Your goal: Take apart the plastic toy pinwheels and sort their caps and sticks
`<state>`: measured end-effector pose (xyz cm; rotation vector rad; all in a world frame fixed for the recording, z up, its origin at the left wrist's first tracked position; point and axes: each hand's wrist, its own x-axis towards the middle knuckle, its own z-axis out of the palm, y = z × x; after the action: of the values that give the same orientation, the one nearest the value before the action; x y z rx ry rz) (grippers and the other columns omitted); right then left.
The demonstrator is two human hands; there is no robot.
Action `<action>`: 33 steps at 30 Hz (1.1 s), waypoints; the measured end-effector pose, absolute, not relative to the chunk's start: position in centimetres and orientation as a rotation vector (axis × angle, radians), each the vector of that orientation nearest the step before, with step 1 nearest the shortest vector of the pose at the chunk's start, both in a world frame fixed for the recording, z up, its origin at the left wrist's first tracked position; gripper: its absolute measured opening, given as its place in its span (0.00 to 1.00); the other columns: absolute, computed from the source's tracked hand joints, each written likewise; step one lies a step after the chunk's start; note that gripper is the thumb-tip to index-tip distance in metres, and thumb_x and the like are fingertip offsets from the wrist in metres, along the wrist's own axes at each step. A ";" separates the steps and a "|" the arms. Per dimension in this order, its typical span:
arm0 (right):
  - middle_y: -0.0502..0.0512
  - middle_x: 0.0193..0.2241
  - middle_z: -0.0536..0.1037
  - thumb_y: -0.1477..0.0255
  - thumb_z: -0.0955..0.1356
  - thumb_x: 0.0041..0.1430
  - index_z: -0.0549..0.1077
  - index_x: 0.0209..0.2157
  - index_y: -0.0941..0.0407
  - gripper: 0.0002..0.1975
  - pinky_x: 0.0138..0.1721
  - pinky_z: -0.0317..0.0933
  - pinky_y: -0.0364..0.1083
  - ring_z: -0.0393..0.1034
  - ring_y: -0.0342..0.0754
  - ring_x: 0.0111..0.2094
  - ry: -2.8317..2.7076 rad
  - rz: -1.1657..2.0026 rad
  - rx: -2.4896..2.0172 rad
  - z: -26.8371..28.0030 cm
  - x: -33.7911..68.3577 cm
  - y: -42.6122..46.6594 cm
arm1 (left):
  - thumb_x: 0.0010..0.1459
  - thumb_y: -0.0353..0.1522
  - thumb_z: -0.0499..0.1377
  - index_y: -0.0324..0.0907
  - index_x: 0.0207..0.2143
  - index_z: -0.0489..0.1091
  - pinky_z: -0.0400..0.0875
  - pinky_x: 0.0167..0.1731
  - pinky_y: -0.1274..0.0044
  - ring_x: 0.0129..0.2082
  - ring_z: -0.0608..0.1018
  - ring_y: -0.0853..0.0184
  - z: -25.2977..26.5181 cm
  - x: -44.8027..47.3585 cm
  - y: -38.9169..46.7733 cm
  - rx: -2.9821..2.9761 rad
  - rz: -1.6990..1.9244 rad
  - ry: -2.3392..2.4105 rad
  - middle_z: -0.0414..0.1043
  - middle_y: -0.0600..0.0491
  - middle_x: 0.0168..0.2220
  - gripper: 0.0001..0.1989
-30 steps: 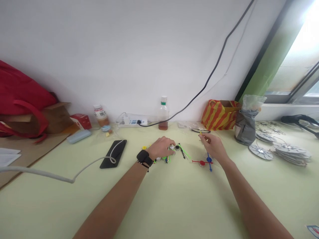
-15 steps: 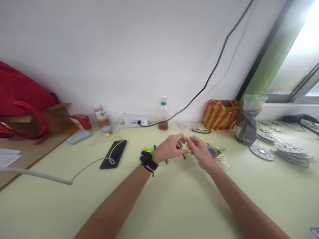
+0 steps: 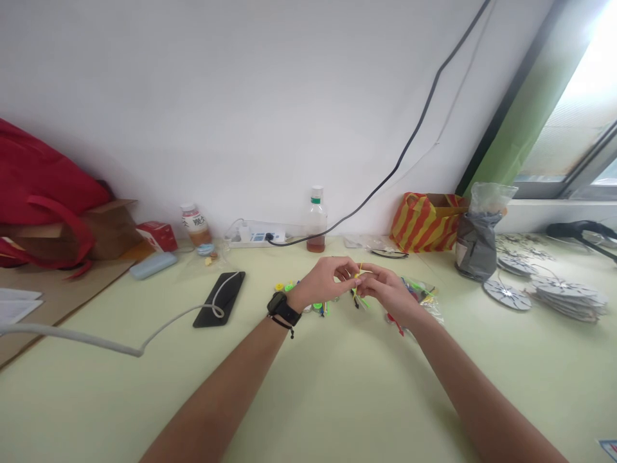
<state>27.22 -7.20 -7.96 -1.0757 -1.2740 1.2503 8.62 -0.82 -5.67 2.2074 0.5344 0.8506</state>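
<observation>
My left hand (image 3: 332,279) and my right hand (image 3: 382,287) meet fingertip to fingertip over the middle of the table. Pinched between them is a thin yellow plastic piece (image 3: 360,267); its exact kind is too small to make out. Under and behind my left hand lie small colourful plastic parts (image 3: 318,307), some round, partly hidden by the hand and wrist. Below the fingertips are slim black and green pieces (image 3: 357,301). A red arrow-shaped piece (image 3: 398,326) lies under my right wrist, beside a clear plastic bag (image 3: 431,305) of coloured parts.
A black phone (image 3: 219,299) with a white cable lies to the left. Along the wall stand a power strip (image 3: 258,236), a bottle (image 3: 316,222) and a striped bag (image 3: 421,225). A grey bag (image 3: 476,247) and stacked grey discs (image 3: 566,294) are at the right.
My right hand has turned and its fingers have shifted slightly left, baring the red piece under the wrist. The yellow piece now stands up between the fingertips. My left hand has moved slightly left.
</observation>
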 end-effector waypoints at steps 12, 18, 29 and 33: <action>0.45 0.21 0.63 0.69 0.60 0.55 0.71 0.40 0.53 0.13 0.25 0.51 0.43 0.57 0.45 0.23 -1.519 0.881 -1.461 -8.6 27.7 -6.9 | 0.58 0.36 0.64 0.41 0.30 0.70 0.69 0.27 0.77 0.28 0.77 0.68 -6.6 8.3 -0.6 2.259 0.652 0.567 0.76 0.53 0.29 0.09; 0.52 0.25 0.72 0.64 0.57 0.66 0.70 0.47 0.54 0.16 0.31 0.54 0.45 0.67 0.51 0.29 -1.739 0.389 -1.752 -11.2 29.3 -4.7 | 0.52 0.33 0.66 0.43 0.31 0.75 0.70 0.34 0.74 0.33 0.78 0.64 -7.9 8.5 -0.4 2.447 0.548 0.653 0.78 0.54 0.31 0.04; 0.55 0.34 0.79 0.64 0.66 0.62 0.73 0.37 0.53 0.08 0.32 0.56 0.45 0.73 0.51 0.35 -1.884 0.194 -1.934 -11.2 31.4 -4.9 | 0.52 0.38 0.68 0.46 0.41 0.77 0.69 0.47 0.68 0.48 0.73 0.55 -8.2 7.5 0.4 2.654 0.523 0.742 0.78 0.51 0.44 0.14; 0.56 0.32 0.80 0.67 0.71 0.56 0.74 0.28 0.53 0.06 0.30 0.54 0.45 0.73 0.52 0.35 -2.001 0.236 -2.039 -11.1 32.3 -5.7 | 0.54 0.40 0.67 0.46 0.48 0.76 0.68 0.48 0.67 0.49 0.71 0.54 -8.1 7.3 0.5 2.649 0.483 0.797 0.78 0.51 0.47 0.18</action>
<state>32.26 -5.67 -11.09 -2.0386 -2.0013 0.2362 7.26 0.55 -8.14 2.6492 0.7975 0.4835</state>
